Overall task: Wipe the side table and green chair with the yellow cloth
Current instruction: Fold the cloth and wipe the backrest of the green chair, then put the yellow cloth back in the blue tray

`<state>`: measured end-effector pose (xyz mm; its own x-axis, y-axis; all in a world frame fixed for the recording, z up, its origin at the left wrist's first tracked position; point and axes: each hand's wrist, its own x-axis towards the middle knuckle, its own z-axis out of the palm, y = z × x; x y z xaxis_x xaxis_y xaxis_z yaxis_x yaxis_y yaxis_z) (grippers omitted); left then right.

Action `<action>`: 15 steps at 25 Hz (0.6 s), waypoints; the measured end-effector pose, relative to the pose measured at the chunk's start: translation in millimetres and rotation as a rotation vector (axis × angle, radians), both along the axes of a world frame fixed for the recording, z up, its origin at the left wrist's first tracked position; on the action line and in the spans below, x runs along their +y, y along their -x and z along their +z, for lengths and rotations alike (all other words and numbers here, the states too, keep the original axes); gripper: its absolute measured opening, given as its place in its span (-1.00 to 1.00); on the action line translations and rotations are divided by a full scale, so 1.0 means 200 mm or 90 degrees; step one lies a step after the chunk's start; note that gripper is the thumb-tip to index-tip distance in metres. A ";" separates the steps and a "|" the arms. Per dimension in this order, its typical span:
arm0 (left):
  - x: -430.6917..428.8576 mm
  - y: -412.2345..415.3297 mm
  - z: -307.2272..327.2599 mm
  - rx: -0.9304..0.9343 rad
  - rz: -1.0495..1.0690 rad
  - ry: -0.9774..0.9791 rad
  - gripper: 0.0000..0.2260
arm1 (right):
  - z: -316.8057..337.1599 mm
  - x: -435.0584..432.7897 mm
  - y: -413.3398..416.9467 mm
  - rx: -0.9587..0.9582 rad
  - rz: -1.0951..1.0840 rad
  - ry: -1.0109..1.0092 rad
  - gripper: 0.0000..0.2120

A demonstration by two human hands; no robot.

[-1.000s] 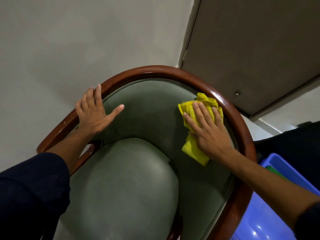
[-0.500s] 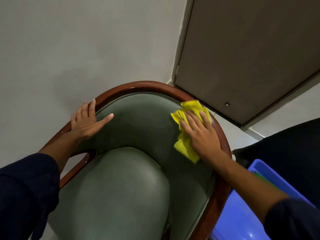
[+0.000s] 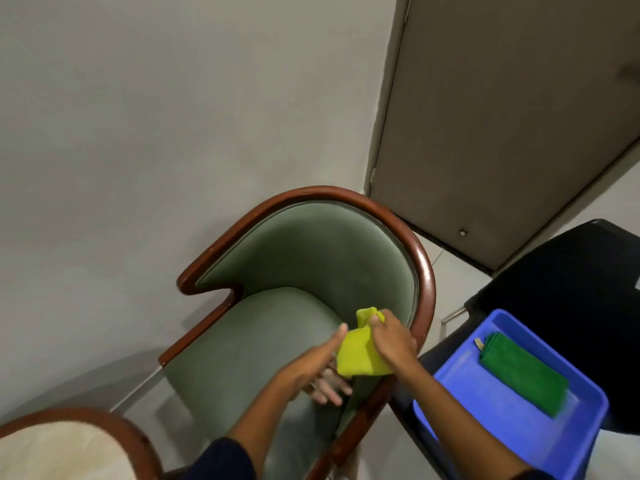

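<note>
The green chair (image 3: 304,258) has a curved brown wooden rim and a padded seat, and it stands against the wall in the middle of the view. Above the right side of its seat, both hands hold the yellow cloth (image 3: 360,355). My right hand (image 3: 391,341) pinches the cloth's upper edge. My left hand (image 3: 318,368) lies under and beside the cloth, thumb against its left edge and fingers spread beneath it. The cloth hangs folded between the hands, off the upholstery. At the bottom left a round, pale-topped side table (image 3: 69,448) with a wooden rim shows in part.
A blue plastic bin (image 3: 485,400) with a folded green cloth (image 3: 523,372) in it rests on a black chair (image 3: 568,282) to the right. A grey door (image 3: 502,126) stands behind, and a plain wall fills the left.
The view pulled back and higher. My right hand lifted the cloth off the backrest and down over the seat. My left hand left the rim and joined the cloth.
</note>
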<state>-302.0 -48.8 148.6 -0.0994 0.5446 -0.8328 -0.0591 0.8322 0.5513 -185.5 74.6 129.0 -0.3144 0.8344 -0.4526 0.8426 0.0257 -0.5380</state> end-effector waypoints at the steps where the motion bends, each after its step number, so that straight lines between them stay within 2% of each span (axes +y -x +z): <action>1: -0.04 -0.04 0.03 0.019 0.051 -0.029 -0.38 | 0.03 -0.09 0.00 0.134 -0.060 0.084 -0.71; 3: -0.14 -0.10 0.08 0.109 0.169 -0.123 -0.59 | 0.05 -0.28 -0.03 0.342 -0.152 0.205 -0.71; 4: -0.18 -0.11 0.11 0.186 0.195 -0.173 -0.63 | 0.05 -0.35 -0.06 0.413 -0.192 0.262 -0.70; 6: -0.27 -0.15 0.21 0.330 0.191 -0.268 -0.66 | 0.06 -0.48 -0.16 0.507 -0.253 0.382 -0.63; 8: -0.29 -0.21 0.31 0.371 0.157 -0.348 -0.78 | 0.05 -0.51 -0.27 0.551 -0.327 0.437 -0.48; 10: -0.29 -0.30 0.44 0.321 0.136 -0.421 -0.82 | 0.06 -0.52 -0.41 0.614 -0.427 0.461 -0.33; 11: -0.28 -0.35 0.49 0.250 0.157 -0.448 -0.83 | 0.07 -0.52 -0.48 0.645 -0.464 0.478 -0.30; 13: -0.25 -0.44 0.55 0.109 0.205 -0.460 -0.86 | 0.08 -0.52 -0.64 0.698 -0.516 0.527 -0.29; 15: -0.21 -0.53 0.55 0.066 0.234 -0.438 -0.86 | 0.08 -0.47 -0.82 0.767 -0.527 0.583 -0.22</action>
<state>-196.2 -90.0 257.8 -0.4322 0.8514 -0.2972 -0.1847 0.2390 0.9533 -20.5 -19.9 145.1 -0.4605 0.5631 -0.6862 -0.3833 -0.8234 -0.4185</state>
